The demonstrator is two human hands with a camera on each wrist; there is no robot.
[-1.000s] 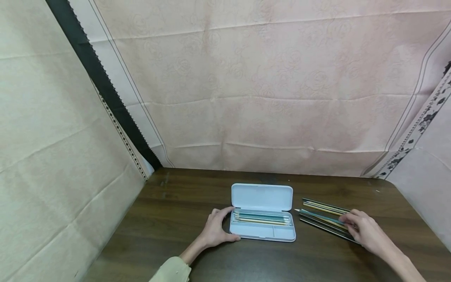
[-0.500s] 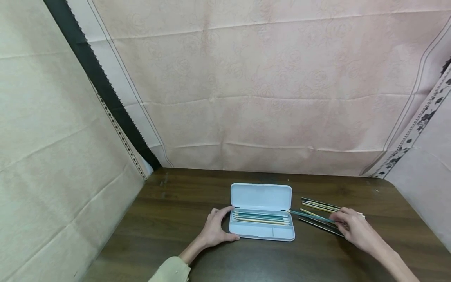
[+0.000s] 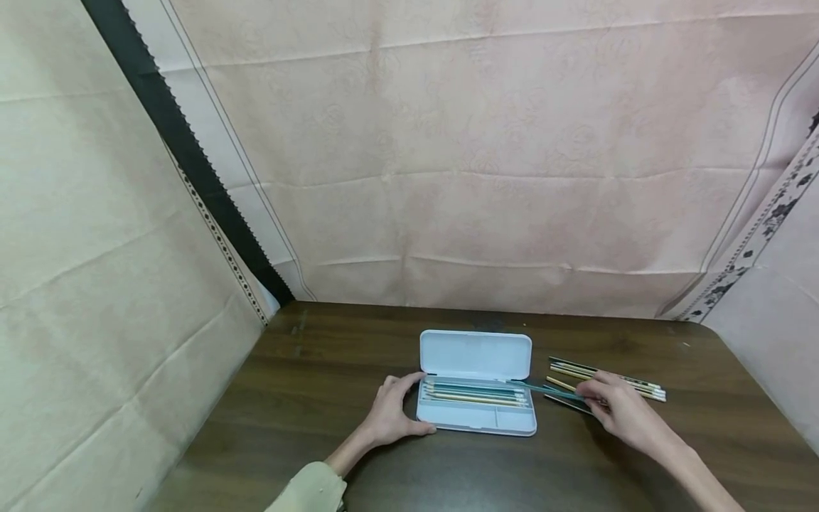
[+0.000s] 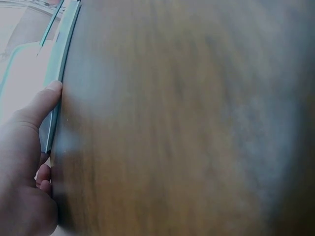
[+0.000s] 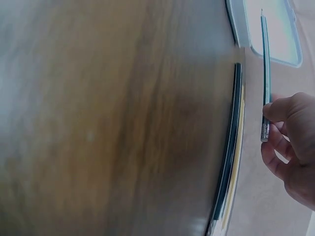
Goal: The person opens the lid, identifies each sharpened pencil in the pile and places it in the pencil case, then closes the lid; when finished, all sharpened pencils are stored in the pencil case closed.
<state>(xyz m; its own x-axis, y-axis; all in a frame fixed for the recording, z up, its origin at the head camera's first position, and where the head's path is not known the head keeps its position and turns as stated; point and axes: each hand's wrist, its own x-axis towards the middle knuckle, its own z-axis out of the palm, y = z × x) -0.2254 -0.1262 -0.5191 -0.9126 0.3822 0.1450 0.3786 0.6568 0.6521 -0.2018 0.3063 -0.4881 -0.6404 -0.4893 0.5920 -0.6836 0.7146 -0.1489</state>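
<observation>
A light blue pencil case [image 3: 454,418] lies open on the table, its lid laid back. Several teal and yellow pencils [image 3: 476,394] fill its rear compartment. My left hand [image 3: 387,419] holds the case's left end, thumb at the front edge and fingers toward the hinge; the left wrist view shows that thumb [image 4: 47,101] on the rim. My right hand [image 3: 621,414] pinches a teal pencil [image 5: 266,64] near its blunt end, with its sharpened tip pointing left over the case. Beneath that hand lie black and yellow pencils [image 5: 230,137], partly hidden.
Another group of black and yellow pencils [image 3: 643,387] lies on the wooden table [image 3: 486,476], right of the case and behind my right hand. Patterned cloth [image 3: 499,171] hangs behind the table's far edge and along both sides.
My right hand has moved left with the teal pencil, bringing its tip from beside the case to over its right end. My left hand stays on the case.
</observation>
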